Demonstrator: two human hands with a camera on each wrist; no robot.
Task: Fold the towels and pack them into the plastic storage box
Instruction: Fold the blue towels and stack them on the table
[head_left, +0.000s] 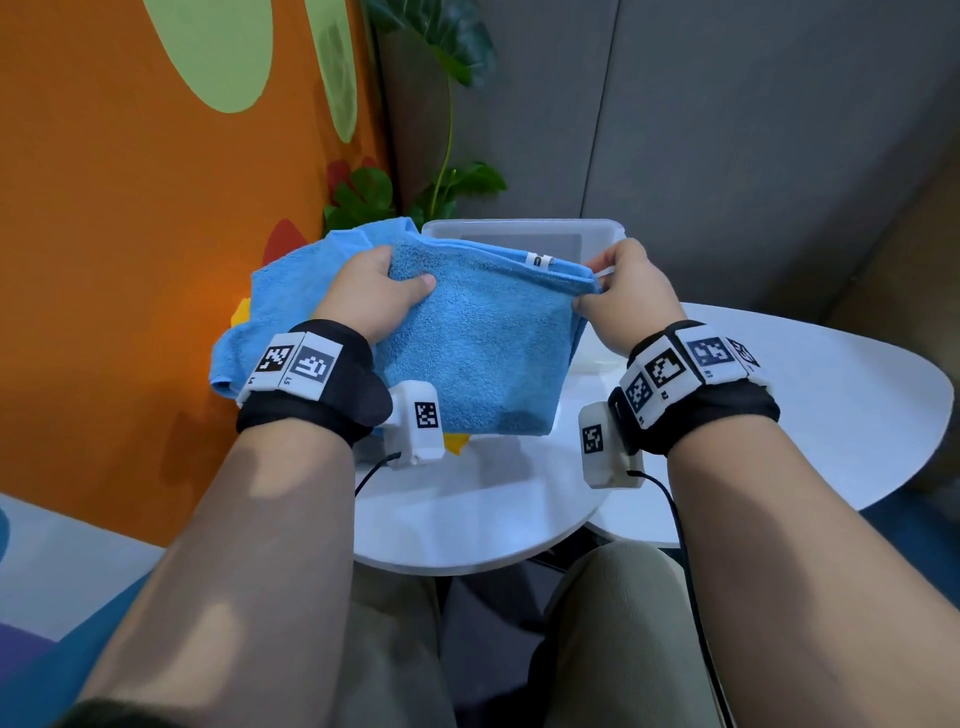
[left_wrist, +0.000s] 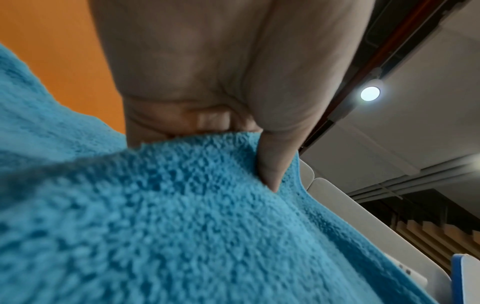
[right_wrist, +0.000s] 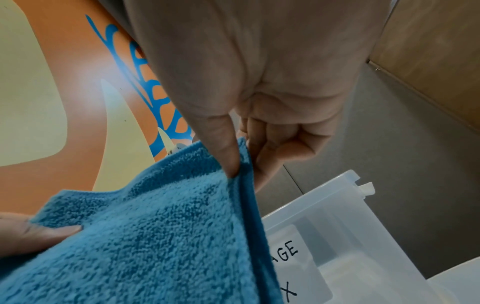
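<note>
A blue terry towel (head_left: 478, 343) hangs folded in the air above the white table (head_left: 810, 395), held by both hands at its top edge. My left hand (head_left: 379, 296) grips the top left corner, thumb on the near face (left_wrist: 272, 164). My right hand (head_left: 623, 291) pinches the top right corner between thumb (right_wrist: 226, 148) and fingers. Part of the towel (left_wrist: 182, 226) drapes away to the left. Behind it stands the clear plastic storage box (head_left: 519, 234), open, with a handwritten label (right_wrist: 293, 265) on its wall. A small white tag (head_left: 540, 260) shows on the towel's top hem.
An orange patterned wall (head_left: 130, 234) stands close on the left, a leafy plant (head_left: 441, 197) behind the box. Something yellow (head_left: 457, 441) peeks from under the towel's lower edge. My knees (head_left: 613, 623) are under the table's near edge. A grey wall (head_left: 753, 156) is at the back right.
</note>
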